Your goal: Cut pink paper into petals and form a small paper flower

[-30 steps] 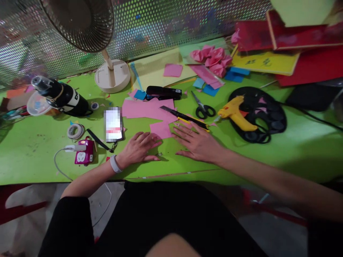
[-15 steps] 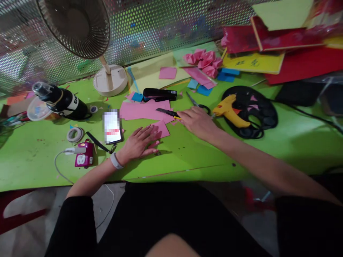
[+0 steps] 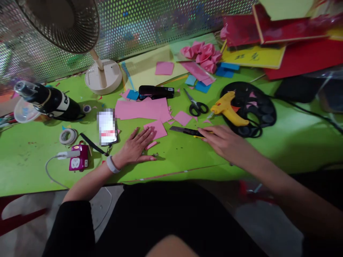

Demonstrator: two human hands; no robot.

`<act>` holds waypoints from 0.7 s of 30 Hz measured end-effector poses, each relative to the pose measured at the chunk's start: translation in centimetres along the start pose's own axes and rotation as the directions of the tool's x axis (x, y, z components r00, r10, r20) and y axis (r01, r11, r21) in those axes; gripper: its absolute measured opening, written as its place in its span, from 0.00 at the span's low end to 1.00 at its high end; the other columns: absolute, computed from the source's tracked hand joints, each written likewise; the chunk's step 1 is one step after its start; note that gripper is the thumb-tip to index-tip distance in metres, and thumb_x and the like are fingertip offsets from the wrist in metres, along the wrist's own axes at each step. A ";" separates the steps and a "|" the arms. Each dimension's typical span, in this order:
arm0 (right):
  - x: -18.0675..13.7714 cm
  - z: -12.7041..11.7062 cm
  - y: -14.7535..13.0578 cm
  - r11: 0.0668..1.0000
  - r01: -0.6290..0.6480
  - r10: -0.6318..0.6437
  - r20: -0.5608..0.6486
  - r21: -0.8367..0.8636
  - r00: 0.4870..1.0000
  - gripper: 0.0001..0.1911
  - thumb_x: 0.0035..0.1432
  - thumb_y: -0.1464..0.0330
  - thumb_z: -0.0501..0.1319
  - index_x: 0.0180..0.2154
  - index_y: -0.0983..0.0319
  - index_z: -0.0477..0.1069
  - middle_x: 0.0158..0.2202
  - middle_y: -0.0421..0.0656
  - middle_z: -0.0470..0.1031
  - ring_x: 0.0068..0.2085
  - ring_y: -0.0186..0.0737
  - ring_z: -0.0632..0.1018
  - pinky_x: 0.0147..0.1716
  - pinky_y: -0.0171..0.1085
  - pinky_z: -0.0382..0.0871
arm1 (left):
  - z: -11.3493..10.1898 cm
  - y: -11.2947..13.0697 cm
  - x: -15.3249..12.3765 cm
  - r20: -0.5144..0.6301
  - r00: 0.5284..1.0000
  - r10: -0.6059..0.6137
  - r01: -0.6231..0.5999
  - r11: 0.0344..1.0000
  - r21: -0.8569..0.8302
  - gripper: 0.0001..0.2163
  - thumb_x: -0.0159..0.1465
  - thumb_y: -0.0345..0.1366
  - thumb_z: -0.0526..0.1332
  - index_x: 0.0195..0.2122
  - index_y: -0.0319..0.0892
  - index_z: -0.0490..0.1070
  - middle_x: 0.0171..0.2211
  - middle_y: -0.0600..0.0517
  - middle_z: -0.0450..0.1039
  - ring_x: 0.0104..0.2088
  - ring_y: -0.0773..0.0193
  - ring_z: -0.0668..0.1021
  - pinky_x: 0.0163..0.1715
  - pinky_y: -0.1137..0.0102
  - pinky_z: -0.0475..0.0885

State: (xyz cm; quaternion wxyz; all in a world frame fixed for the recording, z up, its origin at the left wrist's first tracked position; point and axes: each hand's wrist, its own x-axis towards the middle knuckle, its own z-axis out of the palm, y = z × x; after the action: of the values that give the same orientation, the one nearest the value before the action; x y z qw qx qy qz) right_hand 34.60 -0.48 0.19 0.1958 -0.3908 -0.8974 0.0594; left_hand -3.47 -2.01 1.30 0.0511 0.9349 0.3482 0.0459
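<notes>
Green table (image 3: 177, 160): runs out of view at left and right, much of its top under paper and tools.
Fan (image 3: 66, 26): head cut off by the top edge; base in full view.
Black palette (image 3: 268, 110): partly hidden by the yellow glue gun (image 3: 227, 109) lying across it.
Right hand (image 3: 226, 142): closed on the craft knife (image 3: 189, 131); the underside of the grip is hidden.
Left hand (image 3: 136, 146): open, palm down, fingers spread over one side of the pink square (image 3: 160, 129).
Phone (image 3: 107, 126): left of that hand, screen pixelated and unreadable.
Craft knife: blade toward the square, tip just beside it; rear handle hidden by fingers.
Pink square: on the table, left part covered.
Pink scrap (image 3: 150, 145): between left thumb and forefinger, shape unclear.
</notes>
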 end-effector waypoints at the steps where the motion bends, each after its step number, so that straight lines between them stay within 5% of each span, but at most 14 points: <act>1: -0.1 0.2 0.0 1.000 0.004 -0.004 0.004 -0.003 1.000 0.30 0.74 0.64 0.46 0.74 0.53 0.51 0.50 0.51 0.77 0.49 0.56 0.78 0.51 0.56 0.74 | 0.0 0.0 0.0 0.003 1.000 -0.001 0.001 1.000 0.000 0.47 0.68 0.67 0.46 0.76 0.39 0.31 0.75 0.39 0.46 0.74 0.48 0.53 0.73 0.51 0.41; 14: 1.3 0.1 -0.4 0.998 0.065 -0.065 0.046 0.001 0.997 0.25 0.73 0.67 0.48 0.68 0.59 0.64 0.48 0.52 0.77 0.49 0.54 0.77 0.51 0.55 0.76 | 0.1 0.0 0.0 -0.006 1.000 -0.007 0.007 1.000 0.026 0.47 0.68 0.67 0.46 0.76 0.39 0.32 0.75 0.40 0.46 0.75 0.50 0.53 0.74 0.53 0.38; 21: 2.3 0.5 -0.3 0.987 0.159 -0.158 0.047 -0.021 0.986 0.22 0.71 0.74 0.48 0.59 0.68 0.73 0.47 0.54 0.77 0.47 0.51 0.76 0.50 0.53 0.77 | 0.1 0.1 0.0 -0.013 1.000 -0.004 0.005 0.998 0.059 0.45 0.68 0.68 0.45 0.76 0.41 0.43 0.75 0.40 0.47 0.74 0.50 0.54 0.73 0.51 0.40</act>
State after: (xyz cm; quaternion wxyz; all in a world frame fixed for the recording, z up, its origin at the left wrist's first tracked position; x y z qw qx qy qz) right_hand 32.73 1.02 0.53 0.1747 -0.3193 -0.9305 0.0413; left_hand -3.38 -2.04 1.20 0.0213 0.9348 0.3520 0.0417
